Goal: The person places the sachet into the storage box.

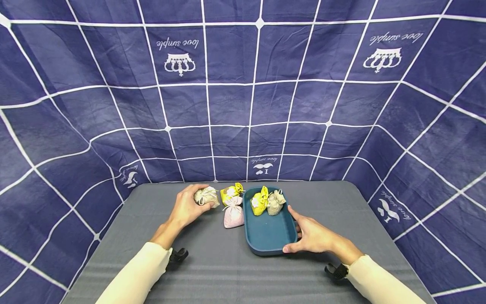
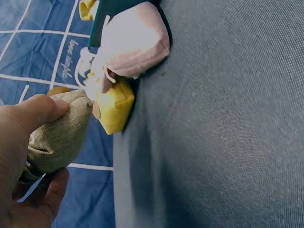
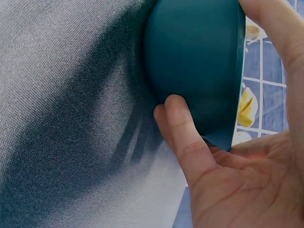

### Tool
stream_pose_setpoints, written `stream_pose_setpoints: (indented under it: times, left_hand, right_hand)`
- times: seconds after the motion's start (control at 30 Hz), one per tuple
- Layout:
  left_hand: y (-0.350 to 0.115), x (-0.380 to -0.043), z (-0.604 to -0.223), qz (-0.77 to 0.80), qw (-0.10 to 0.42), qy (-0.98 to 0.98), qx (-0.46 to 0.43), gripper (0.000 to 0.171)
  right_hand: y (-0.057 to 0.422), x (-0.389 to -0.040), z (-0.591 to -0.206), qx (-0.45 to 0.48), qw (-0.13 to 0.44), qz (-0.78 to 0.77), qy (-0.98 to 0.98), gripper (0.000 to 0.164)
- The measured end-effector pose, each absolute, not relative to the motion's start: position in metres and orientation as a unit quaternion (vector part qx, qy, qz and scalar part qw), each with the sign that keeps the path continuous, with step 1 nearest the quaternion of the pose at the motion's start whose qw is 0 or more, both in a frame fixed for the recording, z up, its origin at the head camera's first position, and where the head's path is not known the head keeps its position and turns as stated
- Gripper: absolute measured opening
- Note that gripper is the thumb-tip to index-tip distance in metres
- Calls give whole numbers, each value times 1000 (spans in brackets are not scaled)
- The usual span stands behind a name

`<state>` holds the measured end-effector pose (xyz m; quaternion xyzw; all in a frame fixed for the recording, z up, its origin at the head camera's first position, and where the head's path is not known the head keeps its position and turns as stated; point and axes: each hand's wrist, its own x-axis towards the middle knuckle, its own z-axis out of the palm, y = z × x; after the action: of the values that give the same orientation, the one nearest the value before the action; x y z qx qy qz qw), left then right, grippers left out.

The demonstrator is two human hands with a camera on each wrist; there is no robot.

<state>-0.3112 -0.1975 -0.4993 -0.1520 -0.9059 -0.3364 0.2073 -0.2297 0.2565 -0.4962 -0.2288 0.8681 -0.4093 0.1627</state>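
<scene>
My left hand [image 1: 188,206] grips a beige drawstring sachet [image 1: 206,196] between thumb and fingers, left of the other sachets; the left wrist view shows its coarse cloth [image 2: 61,133] close up. A pink sachet [image 1: 233,216] and a yellow sachet [image 1: 228,195] lie side by side between that hand and a teal tray [image 1: 267,236]. Inside the tray, at its far end, sit another yellow sachet [image 1: 259,203] and another beige sachet [image 1: 275,203]. My right hand [image 1: 315,234] holds the tray by its right side, with fingers [image 3: 183,126] against the outer wall.
Grey cloth [image 1: 212,270] covers the table. A dark blue curtain [image 1: 235,105] with white grid lines hangs behind it and along both sides. Black straps [image 1: 336,271] show at both wrists.
</scene>
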Motion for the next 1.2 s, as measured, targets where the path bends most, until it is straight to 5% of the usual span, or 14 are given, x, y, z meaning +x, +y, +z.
stream_pose_setpoints:
  times: [1.2]
  left_hand:
    - [-147,-292,-466,-358,227,-878,-222,60]
  right_hand:
    - [256,-229,-496,-226,157,-392,878,145]
